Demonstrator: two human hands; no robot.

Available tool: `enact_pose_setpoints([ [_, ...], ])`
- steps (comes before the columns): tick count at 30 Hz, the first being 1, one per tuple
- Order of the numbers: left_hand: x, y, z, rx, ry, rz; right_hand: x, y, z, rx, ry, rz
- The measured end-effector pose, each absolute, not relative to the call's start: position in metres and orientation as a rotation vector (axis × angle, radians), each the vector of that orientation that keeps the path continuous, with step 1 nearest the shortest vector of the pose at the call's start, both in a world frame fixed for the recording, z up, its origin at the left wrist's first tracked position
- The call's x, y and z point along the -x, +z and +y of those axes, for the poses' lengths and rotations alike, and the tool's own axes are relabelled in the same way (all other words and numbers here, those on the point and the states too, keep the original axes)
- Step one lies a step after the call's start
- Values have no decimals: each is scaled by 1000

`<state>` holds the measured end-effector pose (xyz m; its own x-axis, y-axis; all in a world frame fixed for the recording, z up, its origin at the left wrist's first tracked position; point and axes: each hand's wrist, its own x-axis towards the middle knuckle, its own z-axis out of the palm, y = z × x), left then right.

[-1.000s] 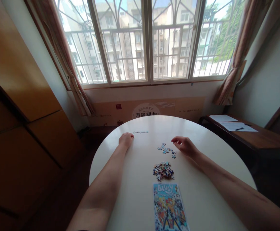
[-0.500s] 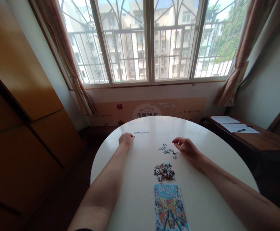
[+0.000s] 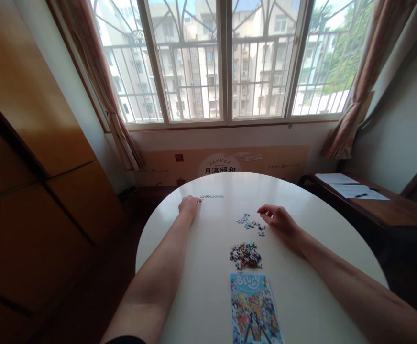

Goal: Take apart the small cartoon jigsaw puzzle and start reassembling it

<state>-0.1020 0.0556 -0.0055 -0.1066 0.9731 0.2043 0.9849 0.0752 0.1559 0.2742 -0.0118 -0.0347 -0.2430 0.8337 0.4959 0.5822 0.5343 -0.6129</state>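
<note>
Near the far left of the round white table, my left hand pinches a small puzzle piece at its fingertips. The piece is just below the left end of a thin joined row of puzzle pieces. My right hand rests on the table at the right, its fingers curled together; whether they hold anything is too small to tell. Beside it lies a loose scatter of blue pieces. A heaped pile of mixed pieces sits nearer, above a colourful picture sheet marked BLUEY.
The round white table stands below a barred window. At the right, a dark wooden bench bears papers and a pen. An orange-brown cabinet stands at the left, and a printed cardboard panel is behind the table.
My left hand has moved slightly up and to the right, bringing its piece closer to the row's left end. My right hand has stayed nearly still.
</note>
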Motion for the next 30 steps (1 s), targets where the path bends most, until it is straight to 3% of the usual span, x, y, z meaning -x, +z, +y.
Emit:
enact_pose_setpoints([
  [30, 94, -2, 51, 2056, -214, -2269, -276, -39, -9, 1165, 398, -1960],
])
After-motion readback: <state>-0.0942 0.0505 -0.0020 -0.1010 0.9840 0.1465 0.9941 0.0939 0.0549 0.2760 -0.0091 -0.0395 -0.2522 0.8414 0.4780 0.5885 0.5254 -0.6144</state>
